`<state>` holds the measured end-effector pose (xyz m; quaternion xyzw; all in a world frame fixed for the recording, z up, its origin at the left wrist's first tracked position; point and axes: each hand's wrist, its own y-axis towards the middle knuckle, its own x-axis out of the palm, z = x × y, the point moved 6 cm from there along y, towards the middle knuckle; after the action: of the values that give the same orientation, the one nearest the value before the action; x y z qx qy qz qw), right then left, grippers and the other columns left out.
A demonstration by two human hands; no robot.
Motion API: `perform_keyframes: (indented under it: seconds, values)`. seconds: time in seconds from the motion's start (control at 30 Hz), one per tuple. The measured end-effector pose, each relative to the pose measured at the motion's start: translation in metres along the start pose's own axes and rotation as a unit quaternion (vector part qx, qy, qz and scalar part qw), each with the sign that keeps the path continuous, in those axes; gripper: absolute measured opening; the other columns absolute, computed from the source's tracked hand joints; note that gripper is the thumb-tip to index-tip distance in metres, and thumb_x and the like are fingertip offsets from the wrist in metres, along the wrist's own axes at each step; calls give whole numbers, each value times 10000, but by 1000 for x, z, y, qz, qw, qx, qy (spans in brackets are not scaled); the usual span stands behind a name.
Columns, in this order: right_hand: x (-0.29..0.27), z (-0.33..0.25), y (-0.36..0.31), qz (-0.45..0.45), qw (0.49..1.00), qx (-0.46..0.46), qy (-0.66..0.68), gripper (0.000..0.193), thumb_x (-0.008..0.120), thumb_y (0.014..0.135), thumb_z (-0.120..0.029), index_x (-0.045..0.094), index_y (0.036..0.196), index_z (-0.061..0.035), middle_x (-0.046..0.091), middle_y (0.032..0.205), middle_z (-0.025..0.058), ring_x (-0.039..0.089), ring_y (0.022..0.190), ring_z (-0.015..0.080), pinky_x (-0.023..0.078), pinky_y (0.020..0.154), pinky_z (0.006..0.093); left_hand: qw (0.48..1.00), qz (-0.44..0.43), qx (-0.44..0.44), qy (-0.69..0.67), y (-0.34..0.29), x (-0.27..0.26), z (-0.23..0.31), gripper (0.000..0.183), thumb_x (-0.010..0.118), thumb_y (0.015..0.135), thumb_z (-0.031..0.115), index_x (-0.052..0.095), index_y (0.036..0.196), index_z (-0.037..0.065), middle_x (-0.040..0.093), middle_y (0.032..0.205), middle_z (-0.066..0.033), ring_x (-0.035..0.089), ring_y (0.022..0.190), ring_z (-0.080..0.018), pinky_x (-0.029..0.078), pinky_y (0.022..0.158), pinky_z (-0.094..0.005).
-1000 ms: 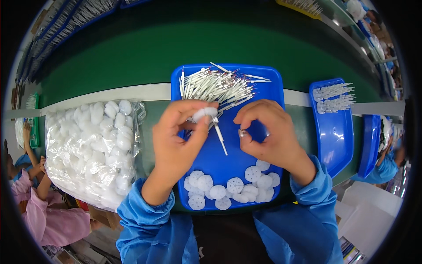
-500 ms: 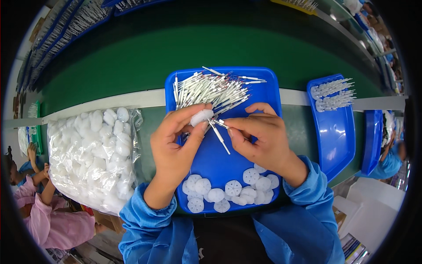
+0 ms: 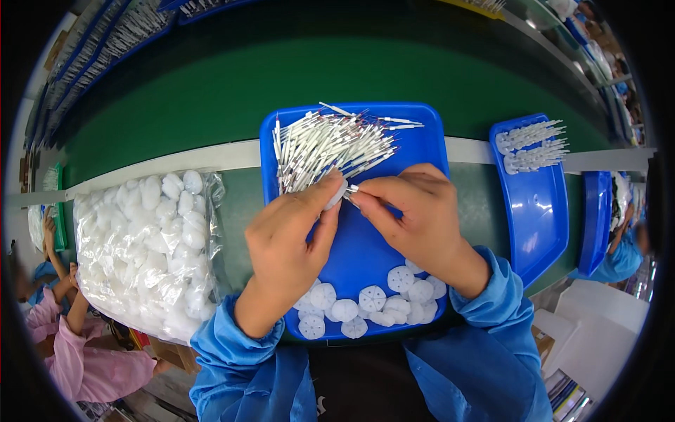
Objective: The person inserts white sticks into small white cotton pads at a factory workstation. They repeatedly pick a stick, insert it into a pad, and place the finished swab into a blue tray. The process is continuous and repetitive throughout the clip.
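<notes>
A white round plastic disc (image 3: pixel 337 196) is pinched edge-up between the thumb and fingers of my left hand (image 3: pixel 285 235). My right hand (image 3: pixel 418 218) has thumb and forefinger closed on a thin white stick (image 3: pixel 352 189), whose end meets the disc. Most of the stick is hidden by my fingers. Both hands are over a blue tray (image 3: pixel 351 243). Behind them in the tray lies a heap of thin white sticks (image 3: pixel 334 144), some with reddish ends. Along its near side rest several loose white discs with small holes (image 3: pixel 372 299).
A clear bag full of white discs (image 3: pixel 144 257) lies to the left. On the right, a smaller blue tray (image 3: pixel 538 221) holds discs with upright sticks (image 3: pixel 531 146). A person in pink sleeves (image 3: pixel 91 359) sits at far left. Further stick-filled trays (image 3: pixel 133 42) stand at back left.
My left hand has turned the disc from nearly face-up to edge-on. The sticks that hung below it no longer show. My right fingertips have moved slightly toward the disc.
</notes>
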<state>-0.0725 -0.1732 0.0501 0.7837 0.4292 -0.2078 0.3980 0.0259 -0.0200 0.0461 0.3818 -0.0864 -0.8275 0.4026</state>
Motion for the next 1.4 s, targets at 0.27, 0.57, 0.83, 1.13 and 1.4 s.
perform_keyframes:
  seconds: [0.27,0.57,0.83,1.13,1.4]
  values:
    - [-2,-12,1,22,997,-50,-56,141,885,855,-161,798,960,-126,772,762,-1,731,678,189,523,833,355,997,-7,-73,-31,-11,4,1,403,868,859,-7,802,1254,35,822,1024,-126,767,798,-216,607,686,-312]
    - [-5,7,7,-20,984,27,176,252,856,892,-59,783,1133,-60,774,911,63,757,865,202,565,916,360,994,-51,-28,-89,6,-9,-9,494,927,811,55,753,1273,34,781,1275,-119,706,1145,-226,589,838,-312]
    - [8,15,-5,-90,913,148,369,264,789,969,1,714,1221,-1,778,959,59,744,926,115,577,842,279,997,-6,66,-37,6,-8,6,432,936,734,22,779,1135,51,779,1232,-115,707,1098,-304,549,945,-400]
    - [10,25,-10,-116,891,210,385,217,782,983,-6,690,1180,1,801,949,71,746,911,88,565,834,250,996,-12,77,-47,7,-4,14,425,914,759,-5,807,1160,86,790,1234,-77,701,1012,-284,559,869,-375]
    - [0,13,-15,-79,916,164,358,228,804,936,8,711,1143,-9,807,956,63,765,955,130,576,862,287,994,-30,86,-56,1,1,11,481,923,745,12,806,1207,71,765,1252,-108,701,1018,-283,570,833,-363]
